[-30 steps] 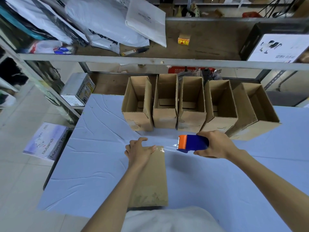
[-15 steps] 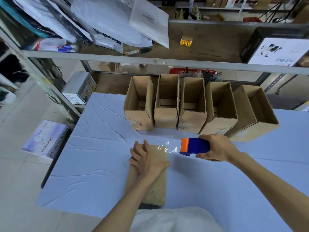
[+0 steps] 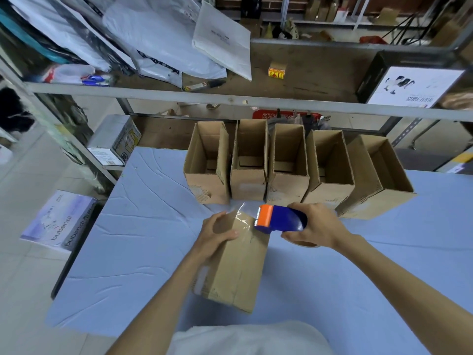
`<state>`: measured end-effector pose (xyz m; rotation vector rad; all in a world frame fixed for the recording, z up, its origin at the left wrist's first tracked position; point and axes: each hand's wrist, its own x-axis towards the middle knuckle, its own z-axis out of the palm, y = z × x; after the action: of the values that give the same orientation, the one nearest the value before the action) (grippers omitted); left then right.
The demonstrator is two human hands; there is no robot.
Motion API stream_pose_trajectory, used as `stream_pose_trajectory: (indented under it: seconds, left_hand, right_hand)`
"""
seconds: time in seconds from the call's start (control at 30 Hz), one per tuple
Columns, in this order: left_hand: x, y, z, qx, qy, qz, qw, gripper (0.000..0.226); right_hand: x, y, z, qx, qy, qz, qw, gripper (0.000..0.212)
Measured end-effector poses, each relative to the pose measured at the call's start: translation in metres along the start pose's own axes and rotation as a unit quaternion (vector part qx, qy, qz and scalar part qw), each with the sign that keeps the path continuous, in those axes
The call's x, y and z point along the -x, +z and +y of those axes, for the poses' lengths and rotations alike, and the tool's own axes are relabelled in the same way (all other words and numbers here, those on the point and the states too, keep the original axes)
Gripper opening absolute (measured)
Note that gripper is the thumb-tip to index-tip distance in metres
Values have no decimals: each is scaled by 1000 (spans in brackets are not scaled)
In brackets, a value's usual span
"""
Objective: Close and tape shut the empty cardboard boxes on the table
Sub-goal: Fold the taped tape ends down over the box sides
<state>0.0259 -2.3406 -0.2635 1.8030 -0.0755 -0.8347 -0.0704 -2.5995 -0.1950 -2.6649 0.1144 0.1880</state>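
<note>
One closed box sits on the blue table, close to the person. The left hand grips its far end. Just right of this box the right hand holds the tape dispenser, its tape touching the box. Behind this box stand five open boxes.

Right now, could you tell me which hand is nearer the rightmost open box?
Right. The right hand, holding the tape dispenser, sits just in front of the rightmost open box; the left hand grips the closed box farther left.
</note>
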Motion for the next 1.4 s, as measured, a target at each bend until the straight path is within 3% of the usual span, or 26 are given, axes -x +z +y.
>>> stream_pose_trajectory:
  seconds: [0.1, 0.17, 0.23, 0.3, 0.37, 0.5, 0.57, 0.67, 0.77, 1.4]
  left_hand:
    - [2, -10, 4, 51, 9, -17, 998, 77]
    - [4, -16, 10, 25, 36, 4, 999, 64]
    - [11, -15, 17, -89, 106, 61, 989, 55]
    - [22, -1, 22, -247, 173, 131, 944, 49]
    - [34, 22, 23, -347, 178, 155, 907, 64]
    - [38, 52, 13, -492, 114, 174, 845, 130]
    - [30, 49, 4, -514, 129, 181, 829, 130]
    - [27, 38, 0, -502, 156, 169, 833, 110]
    - [23, 30, 2, -514, 156, 154, 829, 100]
    - [18, 14, 6, -497, 153, 134, 844, 102]
  right_hand:
    - [-3, 8, -9, -9, 11, 9, 1000, 68]
    - [-8, 10, -15, -8, 15, 12, 1000, 67]
    - [-13, 11, -22, 4, 12, 11, 1000, 66]
    - [-17, 11, -29, 30, 10, 5, 1000, 66]
    - [-20, 12, -35, 67, 6, -2, 998, 67]
    - [-24, 13, -44, 129, 4, -10, 992, 74]
    - [-22, 12, -45, 135, -7, -5, 991, 80]
    - [-17, 13, -43, 131, -43, 27, 990, 71]
    - [-15, 15, -45, 129, -35, 10, 991, 65]
    - [40, 11, -13, 112, -3, -38, 993, 68]
